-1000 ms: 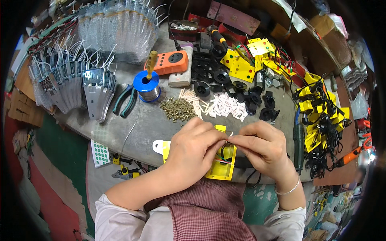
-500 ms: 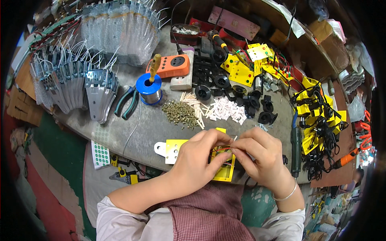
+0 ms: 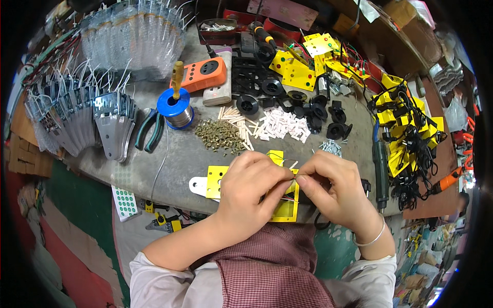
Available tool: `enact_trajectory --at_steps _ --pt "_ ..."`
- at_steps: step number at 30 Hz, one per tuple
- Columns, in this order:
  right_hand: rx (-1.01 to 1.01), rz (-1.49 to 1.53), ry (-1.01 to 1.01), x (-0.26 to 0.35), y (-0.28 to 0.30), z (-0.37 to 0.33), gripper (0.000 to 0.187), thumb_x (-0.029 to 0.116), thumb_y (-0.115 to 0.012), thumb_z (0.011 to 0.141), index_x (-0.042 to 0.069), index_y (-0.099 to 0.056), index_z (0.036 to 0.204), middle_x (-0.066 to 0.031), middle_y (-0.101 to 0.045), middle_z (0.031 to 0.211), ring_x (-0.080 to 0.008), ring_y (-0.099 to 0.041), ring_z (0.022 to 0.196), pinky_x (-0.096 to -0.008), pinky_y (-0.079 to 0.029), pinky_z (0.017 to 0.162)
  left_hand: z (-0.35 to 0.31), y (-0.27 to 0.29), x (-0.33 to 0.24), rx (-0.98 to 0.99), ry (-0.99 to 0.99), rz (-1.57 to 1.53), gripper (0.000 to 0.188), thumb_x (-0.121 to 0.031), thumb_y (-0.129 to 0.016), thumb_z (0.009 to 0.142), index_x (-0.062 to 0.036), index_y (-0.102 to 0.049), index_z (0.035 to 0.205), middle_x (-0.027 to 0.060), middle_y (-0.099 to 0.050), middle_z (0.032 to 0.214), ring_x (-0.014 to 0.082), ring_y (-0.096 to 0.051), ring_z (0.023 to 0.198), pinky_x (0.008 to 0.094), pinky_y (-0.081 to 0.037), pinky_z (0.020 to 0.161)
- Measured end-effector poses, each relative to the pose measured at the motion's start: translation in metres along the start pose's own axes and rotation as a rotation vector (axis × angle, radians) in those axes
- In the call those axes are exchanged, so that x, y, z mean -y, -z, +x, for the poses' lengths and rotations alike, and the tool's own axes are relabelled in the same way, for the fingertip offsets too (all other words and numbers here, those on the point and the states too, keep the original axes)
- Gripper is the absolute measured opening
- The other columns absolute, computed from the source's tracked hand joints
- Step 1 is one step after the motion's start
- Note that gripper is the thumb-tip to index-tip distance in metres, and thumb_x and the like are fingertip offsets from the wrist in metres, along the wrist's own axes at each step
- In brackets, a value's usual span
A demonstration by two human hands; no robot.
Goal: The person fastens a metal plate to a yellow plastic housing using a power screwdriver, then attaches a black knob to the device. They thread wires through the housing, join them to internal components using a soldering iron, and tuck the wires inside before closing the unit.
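My left hand [image 3: 252,186] and my right hand [image 3: 331,187] meet fingertip to fingertip over a yellow metal housing [image 3: 214,175] at the bench's front edge. Each is closed in a pinch on thin wires [image 3: 289,199], whose gripped ends are mostly hidden by the fingers. A small pale stick-like piece [image 3: 294,165] pokes up just above the fingertips. From the housing's left end juts a white plate with a hole [image 3: 196,185]. Beyond my hands lie heaps of white sleeves [image 3: 280,124], brass-coloured screws [image 3: 220,136] and silver screws [image 3: 331,147].
At left are pliers [image 3: 150,131], a blue solder spool [image 3: 169,101] and grey metal brackets [image 3: 112,123]. An orange meter [image 3: 204,74] and black plastic parts [image 3: 271,86] lie further back. On the right rest a dark green screwdriver-like tool [image 3: 380,174] and yellow housings with black cords [image 3: 405,163].
My fingertips have drawn closer together, and the red wire that showed between them is now mostly covered. The whole view has shifted slightly, with the bench things appearing further left and higher.
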State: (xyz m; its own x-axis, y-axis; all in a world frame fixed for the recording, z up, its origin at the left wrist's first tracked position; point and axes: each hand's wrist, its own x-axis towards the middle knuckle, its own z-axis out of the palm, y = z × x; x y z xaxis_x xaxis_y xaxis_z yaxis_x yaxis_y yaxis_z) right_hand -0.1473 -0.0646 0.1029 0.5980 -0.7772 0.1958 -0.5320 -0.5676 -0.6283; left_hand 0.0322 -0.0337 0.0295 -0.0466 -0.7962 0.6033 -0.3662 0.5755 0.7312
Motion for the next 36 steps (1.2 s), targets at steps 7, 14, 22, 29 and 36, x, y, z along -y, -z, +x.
enact_trajectory --at_steps 7,14,22,29,36 --pt "0.336 0.686 -0.701 -0.006 0.004 0.003 0.014 0.014 -0.054 0.093 0.0 -0.055 0.092 -0.0039 -0.054 0.068 -0.0086 -0.049 0.049 -0.0259 -0.037 0.045 -0.002 -0.004 -0.004 0.0 -0.096 0.127 0.019 0.002 -0.076 0.067 -0.0051 -0.066 0.082 0.0054 -0.064 0.079 0.0258 -0.057 0.08 0.0355 -0.046 0.07" --pt "-0.035 -0.179 0.113 -0.014 -0.007 -0.013 0.017 0.014 -0.066 0.086 0.007 -0.059 0.1 -0.007 -0.058 0.086 -0.0121 -0.058 0.058 -0.0277 -0.047 0.051 0.002 -0.001 -0.003 0.052 0.044 -0.043 0.014 0.0 -0.071 0.071 -0.0038 -0.065 0.083 0.009 -0.064 0.079 0.029 -0.058 0.077 0.0376 -0.047 0.071" --pt "0.403 1.018 -0.797 -0.022 0.003 -0.008 0.016 0.017 -0.052 0.097 0.003 -0.059 0.095 -0.0026 -0.059 0.066 -0.0087 -0.054 0.048 -0.0226 -0.043 0.046 -0.001 -0.004 -0.002 0.059 -0.074 0.045 0.016 0.0 -0.073 0.071 -0.005 -0.067 0.084 0.0053 -0.064 0.078 0.0249 -0.057 0.079 0.0347 -0.047 0.071" --pt "-0.096 -0.27 0.239 -0.022 -0.013 -0.015 0.02 0.014 -0.072 0.082 0.005 -0.06 0.096 -0.0093 -0.06 0.08 -0.0217 -0.061 0.065 -0.0324 -0.05 0.056 0.002 0.0 0.0 0.069 0.023 -0.051 0.016 0.001 -0.071 0.071 -0.0039 -0.065 0.085 0.009 -0.064 0.079 0.0283 -0.058 0.078 0.0377 -0.047 0.071" --pt "0.418 1.12 -0.813 -0.024 -0.002 -0.012 0.014 0.014 -0.065 0.09 0.002 -0.06 0.096 -0.0075 -0.058 0.073 -0.0104 -0.058 0.055 -0.0252 -0.045 0.045 0.0 -0.002 0.0 0.048 -0.004 0.008 0.016 -0.001 -0.072 0.071 -0.0048 -0.066 0.085 0.0076 -0.064 0.079 0.0281 -0.058 0.079 0.0373 -0.046 0.071"
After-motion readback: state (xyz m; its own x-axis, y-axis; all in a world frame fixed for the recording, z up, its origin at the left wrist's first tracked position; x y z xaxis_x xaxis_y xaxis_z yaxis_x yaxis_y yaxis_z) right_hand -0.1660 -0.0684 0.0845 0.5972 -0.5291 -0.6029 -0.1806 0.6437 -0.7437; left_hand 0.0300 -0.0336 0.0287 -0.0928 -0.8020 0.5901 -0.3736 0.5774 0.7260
